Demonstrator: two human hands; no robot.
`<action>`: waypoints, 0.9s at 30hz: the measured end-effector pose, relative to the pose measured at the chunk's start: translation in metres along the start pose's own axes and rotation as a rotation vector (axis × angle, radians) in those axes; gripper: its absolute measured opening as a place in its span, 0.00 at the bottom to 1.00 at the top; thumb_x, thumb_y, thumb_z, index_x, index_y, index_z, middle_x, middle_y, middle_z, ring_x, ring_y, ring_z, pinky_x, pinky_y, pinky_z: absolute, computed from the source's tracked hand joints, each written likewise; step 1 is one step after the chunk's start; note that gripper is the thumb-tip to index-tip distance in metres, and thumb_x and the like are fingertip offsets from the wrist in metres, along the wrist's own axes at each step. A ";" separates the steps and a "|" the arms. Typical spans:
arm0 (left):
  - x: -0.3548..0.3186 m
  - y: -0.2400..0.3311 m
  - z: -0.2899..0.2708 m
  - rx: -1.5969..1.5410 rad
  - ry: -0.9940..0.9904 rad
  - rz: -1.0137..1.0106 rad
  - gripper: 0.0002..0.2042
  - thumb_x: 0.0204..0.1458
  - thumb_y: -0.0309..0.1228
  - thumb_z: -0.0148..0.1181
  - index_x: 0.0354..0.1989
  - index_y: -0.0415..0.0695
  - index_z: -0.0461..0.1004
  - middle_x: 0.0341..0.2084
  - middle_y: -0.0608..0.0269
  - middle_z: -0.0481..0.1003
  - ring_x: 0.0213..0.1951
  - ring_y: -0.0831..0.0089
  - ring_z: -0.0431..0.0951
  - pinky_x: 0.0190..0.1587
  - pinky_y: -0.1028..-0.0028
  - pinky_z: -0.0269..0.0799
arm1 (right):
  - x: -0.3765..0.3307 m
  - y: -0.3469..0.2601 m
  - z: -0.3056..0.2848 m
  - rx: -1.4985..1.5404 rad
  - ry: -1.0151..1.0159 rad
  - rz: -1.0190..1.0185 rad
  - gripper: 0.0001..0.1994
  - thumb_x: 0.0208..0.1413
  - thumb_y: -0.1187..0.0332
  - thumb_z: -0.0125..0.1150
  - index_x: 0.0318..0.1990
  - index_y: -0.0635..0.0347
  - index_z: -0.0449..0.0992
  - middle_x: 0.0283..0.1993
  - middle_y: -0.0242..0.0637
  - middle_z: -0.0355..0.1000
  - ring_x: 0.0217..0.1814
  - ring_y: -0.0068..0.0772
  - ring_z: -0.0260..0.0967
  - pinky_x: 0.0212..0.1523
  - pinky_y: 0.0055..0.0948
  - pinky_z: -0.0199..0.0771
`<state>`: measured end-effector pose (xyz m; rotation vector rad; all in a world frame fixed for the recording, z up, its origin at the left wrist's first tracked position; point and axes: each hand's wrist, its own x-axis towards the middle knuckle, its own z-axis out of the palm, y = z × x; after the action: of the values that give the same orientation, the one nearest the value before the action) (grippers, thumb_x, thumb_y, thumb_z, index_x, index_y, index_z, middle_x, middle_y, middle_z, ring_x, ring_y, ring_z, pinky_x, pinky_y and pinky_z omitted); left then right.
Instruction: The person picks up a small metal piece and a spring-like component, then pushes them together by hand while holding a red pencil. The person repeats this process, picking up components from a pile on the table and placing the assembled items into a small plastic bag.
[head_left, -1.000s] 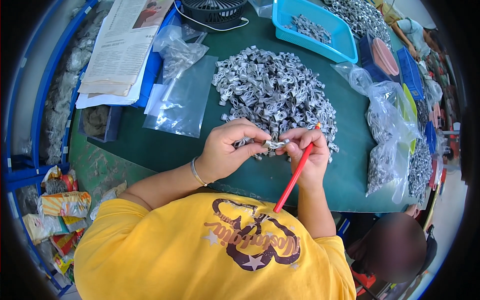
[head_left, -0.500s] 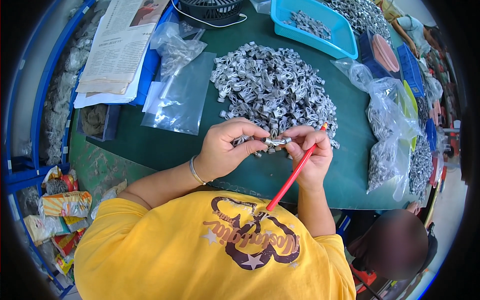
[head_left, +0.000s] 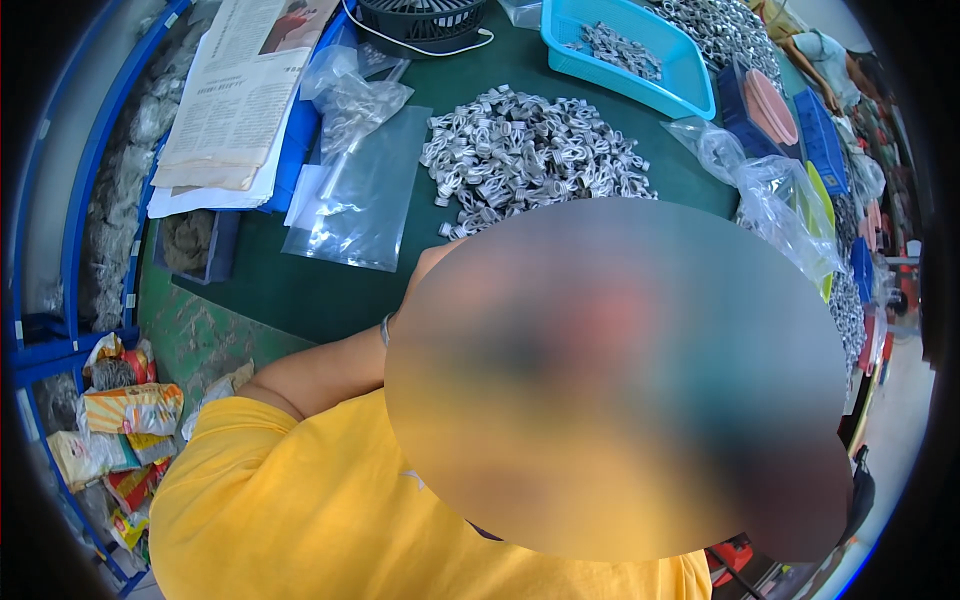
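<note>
Worktop, green: a blurred patch now covers the near middle, where half a second ago both my hands pinched a small metal piece and a red stick. Hands: hidden, so I cannot tell their grip; only my left forearm shows. Metal clips: heaped just beyond the patch. Clear bags: left of the heap. Blue tray: far edge. Open room: bare strip at the left front.
</note>
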<state>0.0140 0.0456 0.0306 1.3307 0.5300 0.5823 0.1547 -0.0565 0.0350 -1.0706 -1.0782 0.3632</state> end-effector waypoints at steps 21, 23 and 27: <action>0.012 -0.008 -0.011 -0.462 0.018 -0.348 0.05 0.51 0.26 0.55 0.34 0.41 0.67 0.17 0.70 0.63 0.15 0.85 0.60 0.13 0.86 0.50 | 0.034 0.008 -0.004 -0.723 -0.087 0.147 0.13 0.36 0.79 0.65 0.26 0.63 0.63 0.27 0.40 0.67 0.25 0.41 0.63 0.26 0.31 0.66; 0.012 -0.009 -0.010 -0.441 -0.029 -0.266 0.05 0.50 0.25 0.55 0.34 0.41 0.68 0.17 0.70 0.64 0.15 0.86 0.60 0.13 0.86 0.50 | 0.036 0.005 -0.005 -0.751 -0.050 0.130 0.13 0.36 0.80 0.63 0.26 0.63 0.63 0.28 0.40 0.68 0.26 0.40 0.65 0.27 0.30 0.67; 0.012 0.002 0.000 -0.257 -0.056 -0.293 0.12 0.46 0.23 0.59 0.41 0.39 0.70 0.20 0.71 0.68 0.17 0.88 0.62 0.16 0.87 0.55 | 0.016 0.012 -0.020 -0.430 0.038 0.154 0.12 0.41 0.85 0.56 0.25 0.61 0.59 0.35 0.43 0.70 0.31 0.30 0.69 0.31 0.23 0.69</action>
<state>0.0231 0.0542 0.0319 1.0002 0.5714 0.3563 0.1826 -0.0497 0.0320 -1.5423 -1.0681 0.2362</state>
